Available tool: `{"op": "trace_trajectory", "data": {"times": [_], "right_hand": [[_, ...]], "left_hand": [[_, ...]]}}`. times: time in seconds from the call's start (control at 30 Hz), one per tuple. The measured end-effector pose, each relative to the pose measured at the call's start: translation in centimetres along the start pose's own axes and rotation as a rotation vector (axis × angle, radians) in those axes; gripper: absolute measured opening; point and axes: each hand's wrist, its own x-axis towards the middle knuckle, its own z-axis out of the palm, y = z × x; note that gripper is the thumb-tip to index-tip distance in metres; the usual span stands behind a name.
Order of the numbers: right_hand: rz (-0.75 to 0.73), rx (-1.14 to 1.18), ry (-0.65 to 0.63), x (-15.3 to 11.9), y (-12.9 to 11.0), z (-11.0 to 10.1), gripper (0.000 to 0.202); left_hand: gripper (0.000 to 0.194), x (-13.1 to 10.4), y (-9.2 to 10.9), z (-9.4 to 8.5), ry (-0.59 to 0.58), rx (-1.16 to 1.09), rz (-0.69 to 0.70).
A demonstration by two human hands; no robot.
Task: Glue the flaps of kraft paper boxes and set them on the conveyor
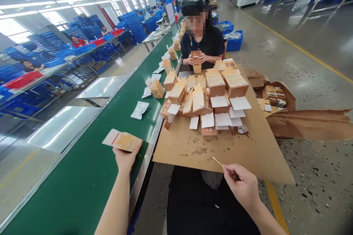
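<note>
My left hand [125, 158] grips a small tan carton [128, 142] over the green conveyor belt [82, 176]. The carton's white flap with a red strip sticks out to the left. Between the thumb and fingertips of my right hand [241, 181] is a cotton swab [217, 161], its white tip pointing up and left, above the near edge of the cardboard sheet [176, 147]. Several brown-and-tan cartons [202, 101] are heaped on that sheet, many with white flaps hanging out. A small clear round dish [242, 129] sits beside the heap, to its right.
A silver pouch [139, 110] lies on the belt, with more cartons [156, 88] and pouches farther along. Across the cardboard, a co-worker [202, 36] holds a carton. An open brown paper sack [289, 99] of cartons stands right; blue bins [234, 40] stand behind.
</note>
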Motion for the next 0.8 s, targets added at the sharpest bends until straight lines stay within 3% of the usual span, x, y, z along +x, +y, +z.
{"op": "trace_trajectory", "data": {"times": [0.2, 0.33, 0.47, 0.57, 0.63, 0.7, 0.8], "right_hand": [[0.045, 0.009, -0.07, 1.5, -1.1, -0.1, 0.024], [0.053, 0.023, -0.103, 2.0, -1.2, 0.8, 0.028], [0.05, 0.017, -0.111, 2.5, -1.2, 0.4, 0.03], [0.071, -0.032, -0.032, 1.9, -1.2, -1.9, 0.025], [0.111, -0.064, 0.05, 1.2, -1.0, -3.7, 0.022], [0.159, -0.086, 0.122, 0.5, -0.7, -5.0, 0.021], [0.2, -0.114, 0.172, 0.5, -0.5, -5.6, 0.027]], "left_hand": [[0.084, 0.5, -0.5, 2.0, -0.028, -0.006, -0.052], [0.086, 1.5, 0.2, 3.3, -0.049, -0.023, -0.062], [0.092, 1.1, 1.1, 2.7, -0.085, -0.064, -0.086], [0.099, -1.7, 1.1, 1.4, 0.109, -0.147, -0.007], [0.087, -3.7, 1.6, 1.2, 0.235, -0.256, 0.142], [0.067, -4.6, 3.8, 2.3, 0.171, -0.374, 0.299], [0.056, -3.7, 10.5, 6.6, -0.109, -0.462, 0.391]]}}
